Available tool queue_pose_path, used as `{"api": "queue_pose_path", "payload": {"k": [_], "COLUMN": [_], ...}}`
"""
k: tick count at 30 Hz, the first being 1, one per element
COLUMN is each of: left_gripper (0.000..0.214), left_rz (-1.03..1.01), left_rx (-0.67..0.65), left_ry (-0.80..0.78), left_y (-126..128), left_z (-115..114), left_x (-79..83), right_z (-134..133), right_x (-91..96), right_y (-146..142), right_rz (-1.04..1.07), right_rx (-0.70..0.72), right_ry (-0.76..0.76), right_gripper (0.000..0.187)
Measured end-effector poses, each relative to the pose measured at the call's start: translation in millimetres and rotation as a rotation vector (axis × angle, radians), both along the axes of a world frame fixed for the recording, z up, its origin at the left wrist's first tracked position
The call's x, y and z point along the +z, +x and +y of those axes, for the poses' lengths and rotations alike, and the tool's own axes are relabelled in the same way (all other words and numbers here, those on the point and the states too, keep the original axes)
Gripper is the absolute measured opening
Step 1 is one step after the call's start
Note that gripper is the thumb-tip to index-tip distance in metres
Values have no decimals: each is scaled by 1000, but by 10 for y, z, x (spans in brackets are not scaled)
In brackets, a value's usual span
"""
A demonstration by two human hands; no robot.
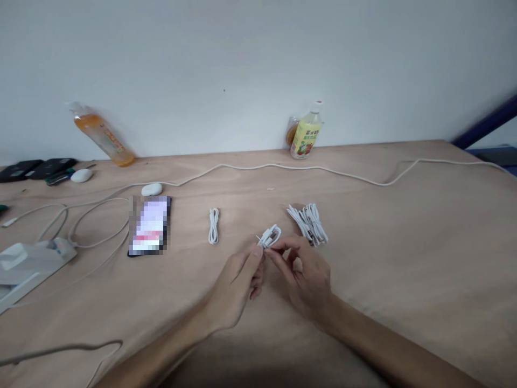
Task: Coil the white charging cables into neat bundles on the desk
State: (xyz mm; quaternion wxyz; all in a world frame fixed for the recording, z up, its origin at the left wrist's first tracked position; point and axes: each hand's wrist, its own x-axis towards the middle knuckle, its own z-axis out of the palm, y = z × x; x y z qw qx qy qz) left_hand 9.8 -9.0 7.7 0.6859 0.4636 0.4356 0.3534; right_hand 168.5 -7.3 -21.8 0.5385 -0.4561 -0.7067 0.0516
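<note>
A coiled white cable (270, 236) is held over the middle of the table, its loops pointing away from me. My left hand (242, 275) is closed round its near end, thumb on top. From the other side, my right hand (305, 272) pinches at the same end with thumb and forefinger; whatever small part lies between those fingertips is too small to make out. Just beyond my right hand lies a pile of several coiled white cables (311, 222). A single coiled white cable (214, 226) rests on the table to the left.
A phone (150, 225) and a white earbud case (152, 189) lie to the left. One long white cord (250, 167) crosses the table (396, 280). By the wall stand a yellow-labelled bottle (307, 133) and a leaning orange bottle (103, 134). A white power strip (34, 269) sits at far left.
</note>
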Motion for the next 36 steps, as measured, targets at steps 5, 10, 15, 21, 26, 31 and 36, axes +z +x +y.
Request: {"api": "queue_pose_path", "payload": {"k": [5,10,15,21,26,31,36], "left_gripper": [61,60,68,64,62,63,64], "left_rz": [-125,-268,-354,-452,-490,-534,-567], "left_rx": [-45,-87,-106,-132,-161,-184,-210], "left_ry": [-57,-197,-390,-490,-509,-530,-576], "left_y": [-17,-14,-20,-76,-107,-108,-114], "left_z": [58,89,88,119,136,147,149], "left_x": [5,37,122,151,144,127,86], "right_z": [-1,2,18,107,119,127,168], "right_x": [-38,-85,-50,30,43,40,64], "right_y": [15,3,-6,73,63,66,95], "right_rz": [28,176,324,313,362,409,454], "right_rx": [-7,31,62,394,491,466,474], "right_ry": [8,-61,-159,-517,-590,-547,-558], "right_gripper": [10,24,47,32,8,8,17]}}
